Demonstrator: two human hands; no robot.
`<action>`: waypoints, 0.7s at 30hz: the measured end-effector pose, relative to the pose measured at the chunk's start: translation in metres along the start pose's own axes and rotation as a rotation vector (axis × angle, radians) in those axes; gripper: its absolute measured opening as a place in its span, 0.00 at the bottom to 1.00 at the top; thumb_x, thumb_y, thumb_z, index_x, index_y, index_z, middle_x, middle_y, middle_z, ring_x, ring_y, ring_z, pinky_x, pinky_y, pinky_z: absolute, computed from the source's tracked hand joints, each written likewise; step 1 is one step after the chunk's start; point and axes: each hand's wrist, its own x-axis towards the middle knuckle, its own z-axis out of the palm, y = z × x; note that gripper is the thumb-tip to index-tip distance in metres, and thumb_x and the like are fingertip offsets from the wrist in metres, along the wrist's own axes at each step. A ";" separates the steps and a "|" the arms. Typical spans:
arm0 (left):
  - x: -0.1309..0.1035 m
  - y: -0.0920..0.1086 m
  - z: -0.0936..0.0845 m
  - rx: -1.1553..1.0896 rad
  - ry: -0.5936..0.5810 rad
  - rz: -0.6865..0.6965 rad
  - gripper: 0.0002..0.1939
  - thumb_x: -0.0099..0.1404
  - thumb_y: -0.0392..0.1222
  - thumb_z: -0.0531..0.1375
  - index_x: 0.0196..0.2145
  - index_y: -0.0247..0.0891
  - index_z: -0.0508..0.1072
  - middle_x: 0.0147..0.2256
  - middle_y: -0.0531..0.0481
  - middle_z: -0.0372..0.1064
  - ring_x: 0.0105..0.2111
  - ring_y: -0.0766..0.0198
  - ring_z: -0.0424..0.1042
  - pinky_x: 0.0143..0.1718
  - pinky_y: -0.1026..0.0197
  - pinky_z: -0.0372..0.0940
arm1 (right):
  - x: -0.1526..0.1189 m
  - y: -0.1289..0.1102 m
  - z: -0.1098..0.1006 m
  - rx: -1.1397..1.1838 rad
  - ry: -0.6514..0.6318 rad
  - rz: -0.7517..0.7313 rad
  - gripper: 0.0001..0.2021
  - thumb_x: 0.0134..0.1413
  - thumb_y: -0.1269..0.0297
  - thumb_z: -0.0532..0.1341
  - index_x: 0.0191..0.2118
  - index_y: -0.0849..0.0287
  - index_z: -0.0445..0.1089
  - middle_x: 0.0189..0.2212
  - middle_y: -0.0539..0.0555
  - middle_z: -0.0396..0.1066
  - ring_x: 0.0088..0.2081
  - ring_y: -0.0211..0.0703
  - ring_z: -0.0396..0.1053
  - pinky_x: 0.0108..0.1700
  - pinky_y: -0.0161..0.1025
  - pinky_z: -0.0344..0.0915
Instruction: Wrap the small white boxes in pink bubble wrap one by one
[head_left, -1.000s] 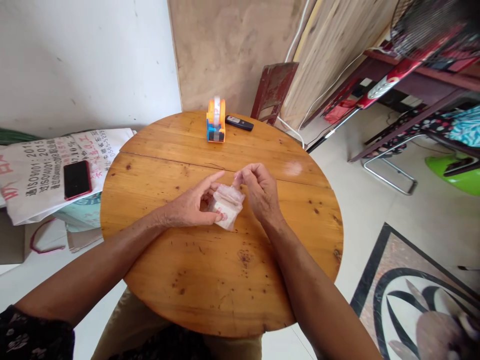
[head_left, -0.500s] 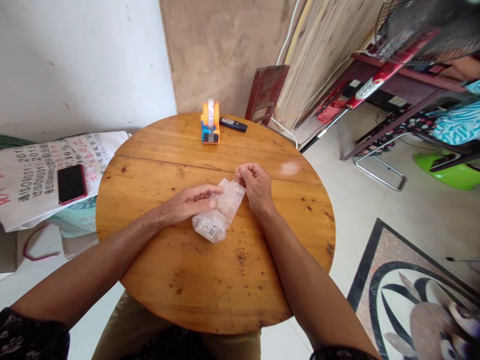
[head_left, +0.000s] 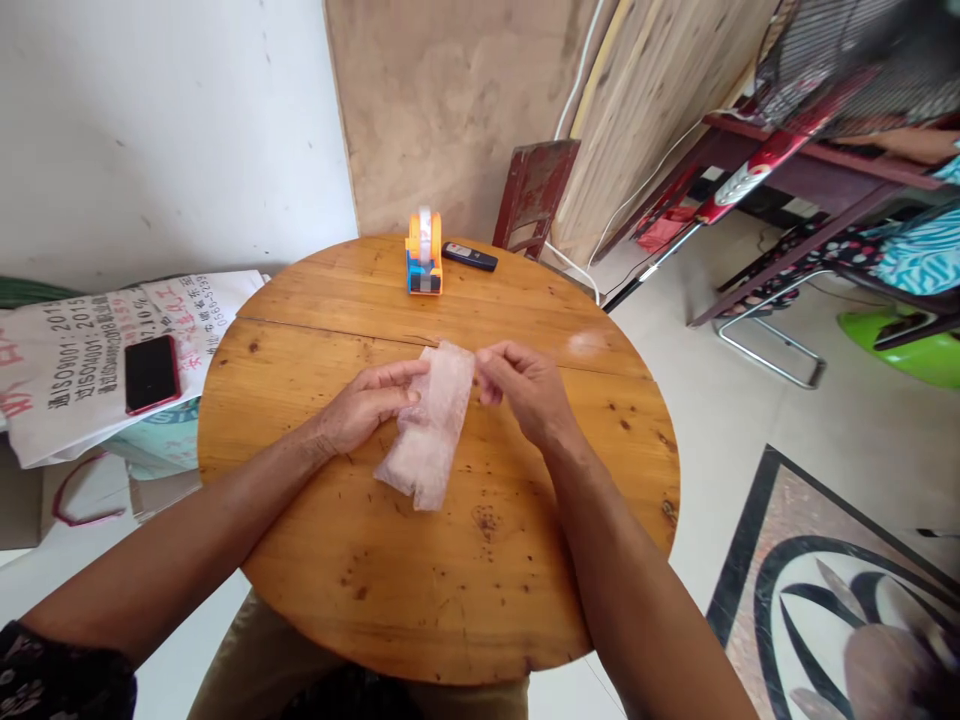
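A crumpled piece of translucent bubble wrap (head_left: 431, 425) is folded into a longish packet on the wooden table; whatever it may contain is hidden. My left hand (head_left: 371, 402) grips its upper left side, thumb on top and fingers along the edge. At the packet's upper right corner is my right hand (head_left: 525, 390), its fingers curled and the thumb pressed to the forefinger. Its fingertips are right beside the wrap's edge, and I cannot tell what is pinched there. Farther back stands an orange and blue tape dispenser (head_left: 425, 255) with a roll of clear tape.
A dark remote-like device (head_left: 469, 257) lies beside the dispenser on the round table (head_left: 337, 580). To the left, a phone (head_left: 151, 373) rests on a printed white sack (head_left: 45, 400). A red chair (head_left: 536, 195) stands behind; a fan (head_left: 750, 180) and a seated person (head_left: 919, 255) are at right.
The bubble wrap has been turned over and straightened, so the printed label on its lower end no longer shows. My right hand has shifted slightly right and its fingers have rolled downward.
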 end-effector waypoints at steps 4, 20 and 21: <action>0.001 0.001 0.000 -0.070 -0.034 0.013 0.26 0.47 0.30 0.65 0.46 0.39 0.76 0.45 0.46 0.75 0.46 0.55 0.72 0.44 0.55 0.67 | -0.013 -0.010 0.016 -0.336 -0.121 0.019 0.19 0.52 0.48 0.59 0.21 0.58 0.62 0.17 0.46 0.61 0.21 0.35 0.58 0.25 0.35 0.52; 0.004 0.008 -0.004 0.472 0.431 0.420 0.19 0.51 0.41 0.64 0.42 0.38 0.73 0.42 0.48 0.70 0.46 0.57 0.67 0.47 0.56 0.62 | 0.007 0.020 0.005 0.482 0.089 0.385 0.12 0.36 0.58 0.65 0.27 0.58 0.65 0.23 0.48 0.69 0.25 0.38 0.64 0.31 0.36 0.61; 0.002 0.008 -0.004 0.579 0.461 0.467 0.16 0.52 0.42 0.64 0.40 0.38 0.72 0.39 0.49 0.68 0.42 0.59 0.67 0.43 0.58 0.62 | 0.007 0.020 0.006 0.524 0.065 0.386 0.13 0.36 0.58 0.66 0.28 0.58 0.66 0.24 0.48 0.70 0.25 0.38 0.65 0.32 0.36 0.62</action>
